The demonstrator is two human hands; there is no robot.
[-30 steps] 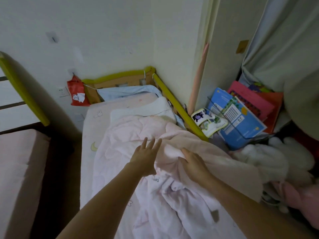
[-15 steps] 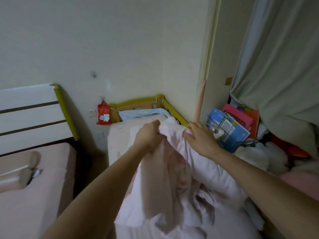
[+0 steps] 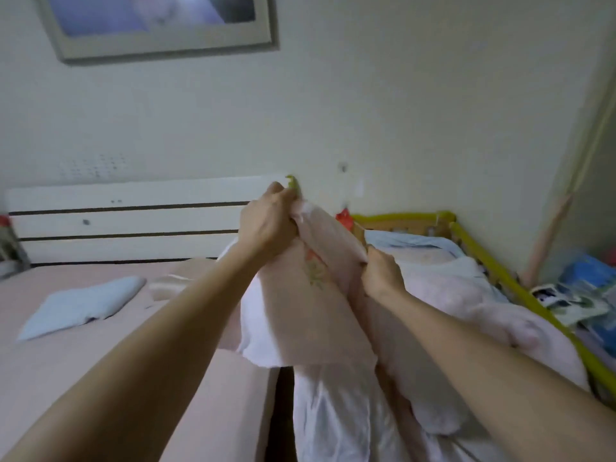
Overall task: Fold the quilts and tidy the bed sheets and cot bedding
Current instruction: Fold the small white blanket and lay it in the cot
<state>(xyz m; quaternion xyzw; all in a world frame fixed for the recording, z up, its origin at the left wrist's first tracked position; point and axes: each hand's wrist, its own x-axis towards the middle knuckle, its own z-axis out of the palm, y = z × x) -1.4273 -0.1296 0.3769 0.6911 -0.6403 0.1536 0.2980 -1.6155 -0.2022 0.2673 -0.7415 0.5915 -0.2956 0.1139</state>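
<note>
Quilt (image 3: pixel 310 295) (one, pink) lifted over the cot (image 3: pixel 520 288): my left hand (image 3: pixel 266 225) and right hand (image 3: pixel 381 275) both grip its top edge

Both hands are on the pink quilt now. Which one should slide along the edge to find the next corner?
Probably the right hand. It grips the quilt lower down, nearest the bunched part lying in the cot. The left hand holds the top end high and can serve as the anchor.

Pale pink quilt (image 3: pixel 320 315) with a small floral print; yellow-green cot rail (image 3: pixel 520 288); light blue pillow (image 3: pixel 83 303).
</note>
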